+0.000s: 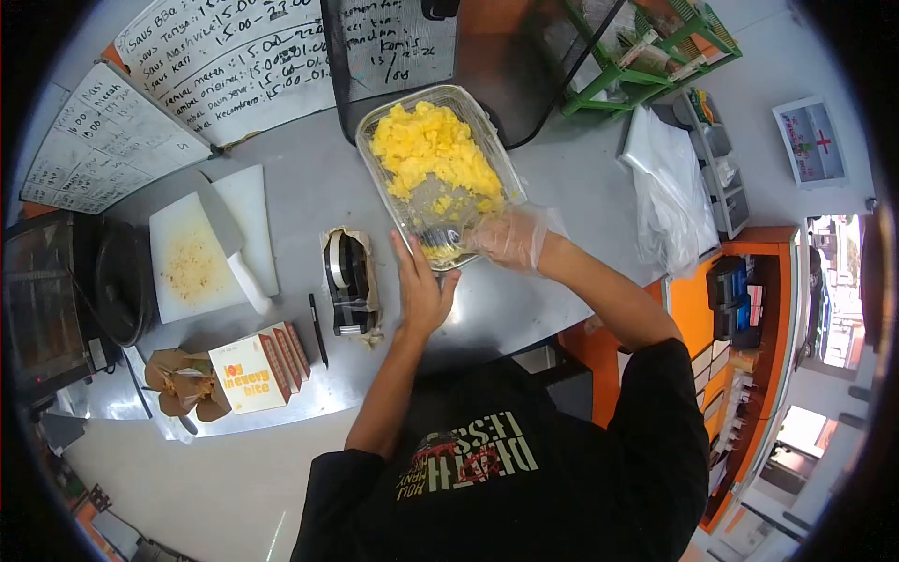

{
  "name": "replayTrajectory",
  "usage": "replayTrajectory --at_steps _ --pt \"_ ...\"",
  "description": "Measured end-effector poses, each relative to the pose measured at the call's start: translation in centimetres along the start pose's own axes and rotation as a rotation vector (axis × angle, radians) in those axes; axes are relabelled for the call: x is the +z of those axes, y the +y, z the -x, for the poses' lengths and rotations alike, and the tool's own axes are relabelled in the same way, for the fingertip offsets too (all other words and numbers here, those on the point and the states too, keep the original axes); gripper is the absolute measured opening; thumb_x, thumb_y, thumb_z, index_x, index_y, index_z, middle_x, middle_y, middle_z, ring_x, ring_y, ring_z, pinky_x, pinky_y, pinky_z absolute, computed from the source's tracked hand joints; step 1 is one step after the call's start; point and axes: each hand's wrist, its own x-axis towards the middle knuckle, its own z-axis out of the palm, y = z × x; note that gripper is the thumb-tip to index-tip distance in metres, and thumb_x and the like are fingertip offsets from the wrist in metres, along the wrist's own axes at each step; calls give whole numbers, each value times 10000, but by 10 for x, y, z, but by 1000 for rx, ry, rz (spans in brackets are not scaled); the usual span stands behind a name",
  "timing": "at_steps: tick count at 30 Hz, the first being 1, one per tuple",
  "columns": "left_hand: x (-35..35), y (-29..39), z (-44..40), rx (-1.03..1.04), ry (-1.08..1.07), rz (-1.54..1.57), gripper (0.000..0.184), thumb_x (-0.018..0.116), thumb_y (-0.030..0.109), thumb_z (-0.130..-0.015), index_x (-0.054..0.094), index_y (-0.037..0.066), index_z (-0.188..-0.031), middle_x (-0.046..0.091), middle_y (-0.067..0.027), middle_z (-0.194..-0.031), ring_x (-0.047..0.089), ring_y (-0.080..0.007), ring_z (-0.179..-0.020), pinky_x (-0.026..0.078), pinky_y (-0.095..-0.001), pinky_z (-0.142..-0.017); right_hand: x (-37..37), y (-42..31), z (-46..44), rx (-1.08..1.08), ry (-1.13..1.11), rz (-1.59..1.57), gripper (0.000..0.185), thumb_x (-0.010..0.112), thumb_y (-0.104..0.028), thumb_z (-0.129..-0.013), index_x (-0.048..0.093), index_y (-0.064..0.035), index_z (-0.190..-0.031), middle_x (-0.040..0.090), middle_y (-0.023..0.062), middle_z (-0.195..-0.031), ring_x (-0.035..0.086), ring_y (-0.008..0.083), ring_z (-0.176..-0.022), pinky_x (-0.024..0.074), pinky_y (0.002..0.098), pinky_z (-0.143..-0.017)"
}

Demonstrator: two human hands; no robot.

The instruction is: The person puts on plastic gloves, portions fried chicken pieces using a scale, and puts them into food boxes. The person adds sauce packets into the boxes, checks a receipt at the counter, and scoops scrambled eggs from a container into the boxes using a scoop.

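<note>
A rectangular tray (513,170) lies tilted across the metal counter. Crumbly yellow food (426,145), which looks like scrambled egg, fills its far part, with thinner scraps near the close end. My left hand (424,292) is bare and holds the tray's near left corner, fingers along the side and thumb at the near end. Inside the tray's near right part is my right hand (506,239), in a clear plastic glove. Its fingers are bent together low over the scraps, and whatever they hold cannot be made out.
Left of the tray sit a tape dispenser (346,281), a black pen (318,330) and a knife (232,244) on a white cutting board (192,258). Printed boxes (251,375) stand near the front edge. Plastic bags (665,187) and a green basket (646,56) are at right.
</note>
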Motion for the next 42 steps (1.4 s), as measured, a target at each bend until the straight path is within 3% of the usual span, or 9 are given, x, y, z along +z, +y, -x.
replayTrajectory --at_steps 4,7,10,13,22,25,31,34,42 --pt "-2 3 2 5 -40 -28 885 693 236 -895 149 -101 -1506 12 -427 -1539 203 -605 -1389 286 -572 -1109 19 23 -1 -113 -81 -126 118 561 -119 -915 664 -71 -946 623 103 -720 644 231 -675 508 384 -581" --pt "-2 7 1 0 -39 -79 823 655 228 -917 175 -80 -1510 19 -421 -1542 211 -597 -1391 278 -571 -1118 26 31 -12 87 -321 -1057 193 564 -188 -967 607 -45 -845 527 27 -677 526 139 -574 423 305 -501" --pt "-1 8 1 -24 -10 -17 732 612 197 -934 233 -71 -1500 65 -436 -1528 210 -594 -1393 278 -568 -1120 8 17 -4 473 -416 -1457 238 553 -232 -1002 584 -68 -832 432 -41 -684 392 57 -570 325 230 -480" --pt "3 16 0 -22 76 -133 680 578 208 -940 285 -67 -1489 167 -374 -1547 233 -569 -1397 277 -616 -1101 31 10 1 464 -187 -1717 214 537 -210 -1013 589 -80 -851 465 -39 -699 394 32 -570 300 191 -477" --pt "-8 37 -1 -4 -134 -642 681 587 356 -927 384 -1 -1470 285 -165 -1589 274 -486 -1413 223 -754 -1033 19 -19 20 602 -93 -1592 232 496 -209 -1033 602 -59 -891 462 -31 -686 411 45 -578 338 219 -487" --pt "-8 43 -1 -32 -166 -676 682 595 373 -923 394 29 -1476 268 -172 -1594 242 -504 -1420 224 -756 -1034 35 -21 18 307 112 -1127 228 479 -192 -1038 603 -46 -916 462 -24 -665 440 77 -560 377 257 -496" --pt "-4 56 3 -81 -208 -643 692 584 410 -929 379 81 -1502 231 -174 -1607 203 -551 -1413 216 -766 -1030 53 -40 12 440 233 -1272 210 497 -188 -1037 604 -43 -928 497 -30 -679 454 57 -545 399 236 -510" --pt "-7 61 1 -114 -225 -599 646 486 383 -987 347 26 -1507 216 -222 -1604 209 -561 -1407 211 -752 -1033 65 -21 20 414 68 -1780 185 507 -194 -1041 625 -53 -1017 520 -53 -713 463 10 -581 383 176 -512" --pt "-2 68 -1 -153 -157 -606 702 557 417 -941 362 51 -1507 263 -181 -1599 319 -522 -1361 251 -736 -1019 57 -13 32 530 -22 -1871 221 560 -221 -1029 615 -59 -1169 523 -85 -806 471 -15 -680 386 126 -549"
